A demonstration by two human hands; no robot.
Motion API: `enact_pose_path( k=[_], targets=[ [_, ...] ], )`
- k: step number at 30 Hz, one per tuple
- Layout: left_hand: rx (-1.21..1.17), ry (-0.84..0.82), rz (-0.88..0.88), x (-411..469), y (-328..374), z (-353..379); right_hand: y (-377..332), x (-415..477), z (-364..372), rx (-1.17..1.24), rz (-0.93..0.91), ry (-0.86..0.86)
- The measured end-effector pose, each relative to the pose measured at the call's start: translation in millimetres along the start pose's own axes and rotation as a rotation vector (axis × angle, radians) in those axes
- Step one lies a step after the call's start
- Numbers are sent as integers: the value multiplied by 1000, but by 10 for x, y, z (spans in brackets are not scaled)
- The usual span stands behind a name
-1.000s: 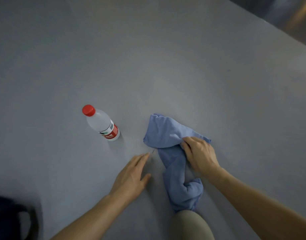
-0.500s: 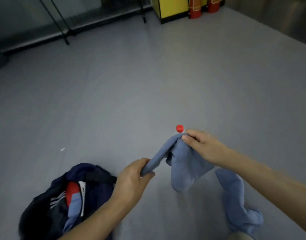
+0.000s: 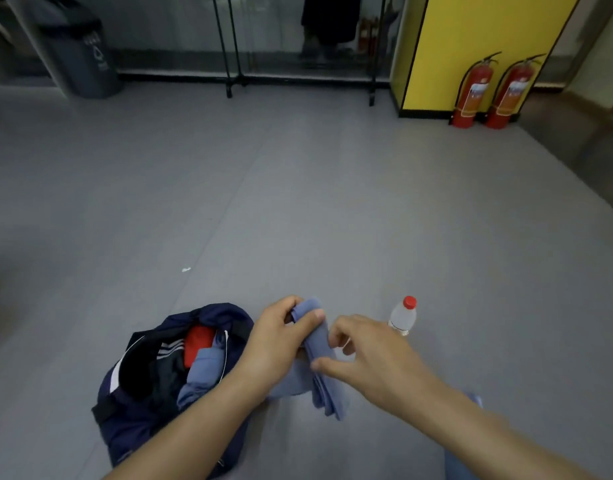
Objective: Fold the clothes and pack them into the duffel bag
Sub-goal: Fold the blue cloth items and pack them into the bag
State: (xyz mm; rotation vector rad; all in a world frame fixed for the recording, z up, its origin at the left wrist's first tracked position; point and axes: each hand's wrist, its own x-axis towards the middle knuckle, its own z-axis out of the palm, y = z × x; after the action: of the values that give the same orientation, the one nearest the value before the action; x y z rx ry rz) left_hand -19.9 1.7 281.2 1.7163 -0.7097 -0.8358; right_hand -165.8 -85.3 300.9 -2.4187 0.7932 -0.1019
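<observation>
Both my hands hold the blue cloth [image 3: 318, 344] up, just right of the open duffel bag [image 3: 131, 420]: left hand [image 3: 280, 337] curled tight, right hand [image 3: 374, 358] pinching loosely. If that pinch slips, I think the fold falls open.

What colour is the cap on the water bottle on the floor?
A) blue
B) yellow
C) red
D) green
C: the clear bottle on the grey floor has a bright red cap on its top.
</observation>
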Motion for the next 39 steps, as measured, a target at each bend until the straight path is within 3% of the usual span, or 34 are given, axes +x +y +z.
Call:
enact_pose_path(
  k=[8, 14, 16, 18, 21, 25, 28, 34, 39],
  targets=[
    [-171, 93, -37, -113, 201, -291, -410, -94, 156, 84, 57, 165],
    [-219, 126, -84, -62, 194, -341, -451, 7, 207, -153, 5, 201],
    [-56, 142, -47, -36, 163, -354, -421, 68, 182, -173, 9, 207],
    [302, 181, 36, -16, 121, -370, -384, 127, 189, -228, -4, 226],
    [591, 181, 272, -5, 100, -365, -328, 200, 178, -242, -49, 301],
    [605, -41, 394, 0, 184, -308, -257, 227, 95, -144, -55, 224],
    [559, -93, 379, -7, 273, -280, -201, 219, 50, -91, -67, 232],
    [695, -101, 380, 42, 190, -240, -88, 231, -4, -73, -89, 215],
    [677, 22, 417, 24, 208, -139, -132, 227, -52, -74, -80, 247]
  ],
)
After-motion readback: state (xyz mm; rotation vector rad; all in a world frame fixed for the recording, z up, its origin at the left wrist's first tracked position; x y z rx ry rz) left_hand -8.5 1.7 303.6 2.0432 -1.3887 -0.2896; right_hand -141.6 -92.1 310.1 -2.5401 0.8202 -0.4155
